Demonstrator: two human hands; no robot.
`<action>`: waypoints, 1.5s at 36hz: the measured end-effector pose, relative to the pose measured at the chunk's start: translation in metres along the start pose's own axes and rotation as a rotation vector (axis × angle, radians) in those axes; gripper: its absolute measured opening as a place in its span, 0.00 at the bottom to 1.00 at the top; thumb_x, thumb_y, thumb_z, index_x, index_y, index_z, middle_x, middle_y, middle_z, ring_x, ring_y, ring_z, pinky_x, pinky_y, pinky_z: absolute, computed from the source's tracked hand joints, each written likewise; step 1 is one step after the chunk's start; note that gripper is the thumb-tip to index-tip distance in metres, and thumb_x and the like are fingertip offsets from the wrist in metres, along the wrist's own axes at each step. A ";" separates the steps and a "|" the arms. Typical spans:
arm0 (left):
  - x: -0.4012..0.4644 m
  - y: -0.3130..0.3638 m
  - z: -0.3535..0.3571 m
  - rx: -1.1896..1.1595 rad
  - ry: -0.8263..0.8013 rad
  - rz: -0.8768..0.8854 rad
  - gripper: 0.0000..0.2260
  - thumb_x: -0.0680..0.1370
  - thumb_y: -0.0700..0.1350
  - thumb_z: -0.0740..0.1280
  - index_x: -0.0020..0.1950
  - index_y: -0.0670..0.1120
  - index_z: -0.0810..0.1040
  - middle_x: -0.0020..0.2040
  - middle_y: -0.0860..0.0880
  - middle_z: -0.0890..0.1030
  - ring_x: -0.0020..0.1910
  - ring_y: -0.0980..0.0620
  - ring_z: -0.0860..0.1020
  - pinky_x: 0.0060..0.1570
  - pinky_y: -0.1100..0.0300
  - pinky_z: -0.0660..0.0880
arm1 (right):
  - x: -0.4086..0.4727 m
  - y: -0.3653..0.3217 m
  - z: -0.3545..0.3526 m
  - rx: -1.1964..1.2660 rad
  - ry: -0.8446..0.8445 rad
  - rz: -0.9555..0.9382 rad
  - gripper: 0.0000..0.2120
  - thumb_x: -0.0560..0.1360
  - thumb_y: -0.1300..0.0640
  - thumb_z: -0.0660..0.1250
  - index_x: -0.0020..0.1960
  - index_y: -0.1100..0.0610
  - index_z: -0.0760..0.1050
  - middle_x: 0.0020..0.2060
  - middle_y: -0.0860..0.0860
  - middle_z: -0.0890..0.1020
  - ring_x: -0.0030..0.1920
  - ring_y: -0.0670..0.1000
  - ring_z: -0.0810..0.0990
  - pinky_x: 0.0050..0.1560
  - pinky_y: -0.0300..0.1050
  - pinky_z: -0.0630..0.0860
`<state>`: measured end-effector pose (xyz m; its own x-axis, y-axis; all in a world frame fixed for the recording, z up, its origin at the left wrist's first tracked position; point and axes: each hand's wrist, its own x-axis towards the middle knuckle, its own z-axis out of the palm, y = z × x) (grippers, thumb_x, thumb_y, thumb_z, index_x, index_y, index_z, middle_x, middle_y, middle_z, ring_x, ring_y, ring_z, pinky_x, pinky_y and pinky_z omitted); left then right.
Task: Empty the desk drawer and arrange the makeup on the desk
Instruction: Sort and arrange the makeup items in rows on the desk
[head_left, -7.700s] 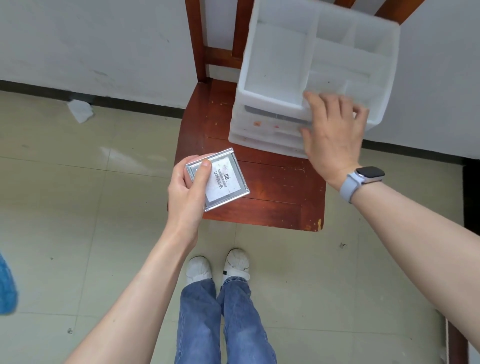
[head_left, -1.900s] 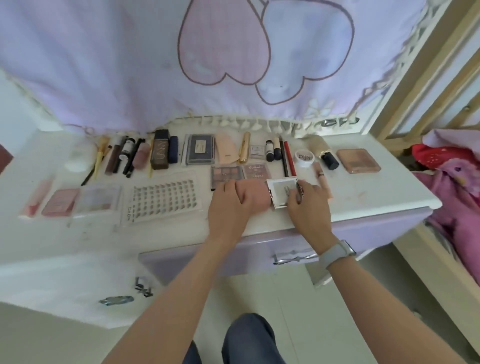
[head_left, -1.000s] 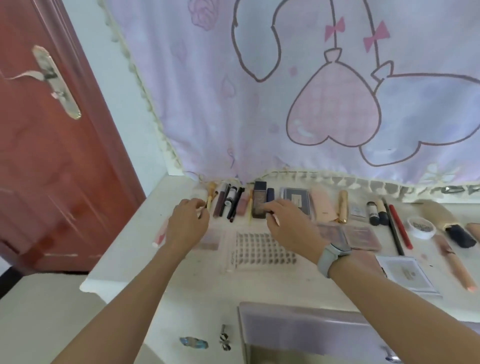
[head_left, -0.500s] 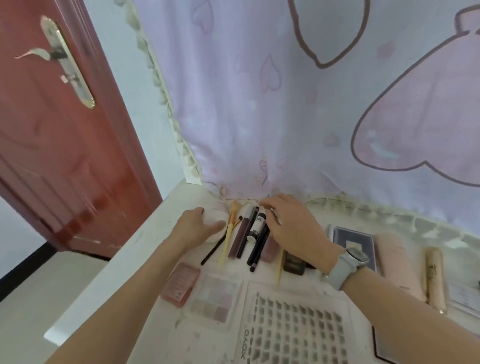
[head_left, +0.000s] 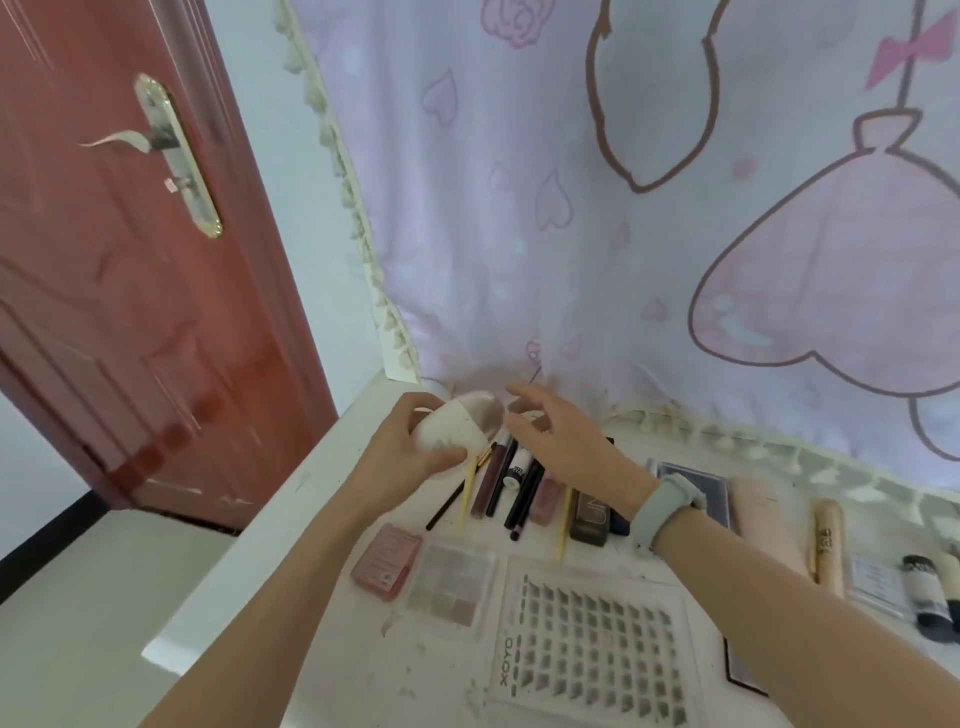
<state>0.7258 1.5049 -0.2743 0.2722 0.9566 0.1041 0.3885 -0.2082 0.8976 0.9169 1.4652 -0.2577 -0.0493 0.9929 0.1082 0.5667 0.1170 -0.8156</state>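
Note:
My left hand (head_left: 402, 452) grips a white makeup sponge (head_left: 457, 423) with a stained flat face, lifted above the far left corner of the white desk (head_left: 270, 566). My right hand (head_left: 566, 441) hovers just right of the sponge, fingers spread and holding nothing. Beneath the hands lies a row of pencils, tubes and a mascara (head_left: 519, 465). Nearer to me sit a pink compact (head_left: 387, 561), a pale eyeshadow palette (head_left: 452, 582) and a false-lash tray (head_left: 587, 660).
A red door (head_left: 119, 291) with a brass handle stands to the left. A lilac printed curtain (head_left: 649, 208) hangs behind the desk. Further right on the desk lie a dark palette (head_left: 696, 488), a peach tube (head_left: 763, 519) and a gold tube (head_left: 826, 540).
My left hand has picked the sponge up off the desk. My right hand has come off the pencils and opened beside the sponge. The view has tilted upward.

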 end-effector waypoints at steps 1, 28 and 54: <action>-0.006 0.003 -0.002 -0.031 -0.030 0.021 0.21 0.70 0.41 0.74 0.57 0.54 0.71 0.51 0.51 0.79 0.41 0.58 0.79 0.35 0.71 0.72 | -0.003 -0.006 0.002 0.041 -0.025 0.013 0.20 0.79 0.48 0.59 0.69 0.49 0.65 0.54 0.45 0.74 0.50 0.47 0.77 0.48 0.36 0.71; -0.078 0.027 -0.083 0.037 0.044 0.266 0.07 0.74 0.56 0.66 0.44 0.54 0.74 0.37 0.53 0.79 0.30 0.58 0.76 0.30 0.62 0.75 | -0.051 -0.128 0.038 0.047 0.012 0.003 0.12 0.79 0.52 0.60 0.52 0.61 0.73 0.32 0.50 0.71 0.29 0.47 0.67 0.32 0.39 0.66; 0.007 -0.036 -0.115 -0.365 -0.265 -0.241 0.25 0.72 0.63 0.62 0.49 0.41 0.80 0.36 0.49 0.81 0.34 0.55 0.78 0.39 0.62 0.76 | 0.035 -0.085 0.022 -0.218 0.086 -0.121 0.09 0.76 0.56 0.66 0.55 0.57 0.73 0.46 0.51 0.77 0.45 0.51 0.76 0.47 0.35 0.71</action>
<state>0.6124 1.5430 -0.2570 0.4454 0.8741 -0.1936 0.1473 0.1417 0.9789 0.8487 1.4905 -0.1969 -0.0625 0.9654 0.2533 0.7252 0.2183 -0.6530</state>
